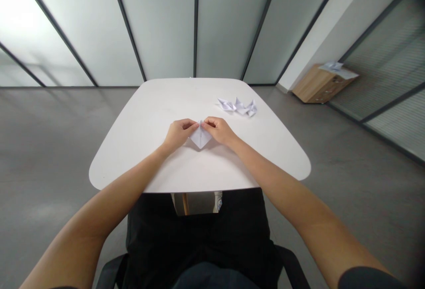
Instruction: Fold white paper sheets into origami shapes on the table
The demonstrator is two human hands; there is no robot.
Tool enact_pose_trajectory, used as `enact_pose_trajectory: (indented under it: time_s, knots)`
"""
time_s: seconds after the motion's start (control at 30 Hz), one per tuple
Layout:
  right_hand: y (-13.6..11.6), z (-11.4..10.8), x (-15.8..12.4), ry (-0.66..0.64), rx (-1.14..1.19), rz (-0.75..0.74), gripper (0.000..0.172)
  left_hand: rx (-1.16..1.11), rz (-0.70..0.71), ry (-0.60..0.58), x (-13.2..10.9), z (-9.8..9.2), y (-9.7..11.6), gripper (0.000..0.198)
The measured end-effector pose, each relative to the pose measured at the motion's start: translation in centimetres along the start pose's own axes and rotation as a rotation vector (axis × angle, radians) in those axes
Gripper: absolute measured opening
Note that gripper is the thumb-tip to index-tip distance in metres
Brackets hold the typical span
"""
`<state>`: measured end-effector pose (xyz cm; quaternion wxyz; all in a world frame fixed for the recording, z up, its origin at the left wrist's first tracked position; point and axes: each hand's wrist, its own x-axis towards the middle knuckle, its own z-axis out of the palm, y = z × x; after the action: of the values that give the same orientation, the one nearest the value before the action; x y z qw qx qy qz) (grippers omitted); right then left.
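A folded white paper piece [201,137], diamond-shaped with a point at its top, lies on the white table [139,125] in front of me. My left hand [179,133] pinches its left side near the top with the fingertips. My right hand [215,130] pinches the right side, and the two hands nearly meet at the upper point. Most of the paper's upper part is hidden by my fingers. Up and to the right, beyond my right hand, lie several folded white paper boats [237,106], apart from both hands.
The rounded white table has free surface around my hands. A wooden drawer cabinet [320,87] with white papers [334,67] on top stands on the grey floor at the right. Frosted glass partitions stand behind. Black chair arms [288,267] flank my lap.
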<state>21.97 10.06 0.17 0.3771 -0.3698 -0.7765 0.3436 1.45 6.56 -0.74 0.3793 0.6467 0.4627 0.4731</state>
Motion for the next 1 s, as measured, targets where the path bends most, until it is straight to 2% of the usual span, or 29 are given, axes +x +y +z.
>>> enact_pose_trajectory:
  time_s: [0.2,0.33,0.43,0.57,0.73,1.0]
  knots:
    - [-0.1,-0.1,-0.3,-0.045,-0.032,0.001,0.046,0.025,-0.001,-0.04,-0.1,-0.2,0.2,0.041]
    - [-0.2,0.5,-0.3,0.006,-0.066,-0.004,0.044,0.108,0.031,-0.016,-0.1,0.0,0.5,0.037]
    - [-0.3,1.0,-0.3,0.041,-0.119,-0.013,0.041,0.133,-0.011,-0.023,-0.1,0.4,0.5,0.031]
    - [-0.2,1.0,-0.2,0.072,-0.124,-0.02,0.038,0.036,-0.083,-0.128,-0.3,0.5,0.6,0.037]
    - [-0.3,0.5,-0.2,0.163,-0.089,0.065,0.035,-0.15,-0.103,-0.248,-0.1,-0.1,0.5,0.05]
    - [-0.6,0.9,-0.4,0.188,-0.132,0.028,0.033,-0.184,-0.148,-0.209,-0.1,-0.1,0.2,0.041]
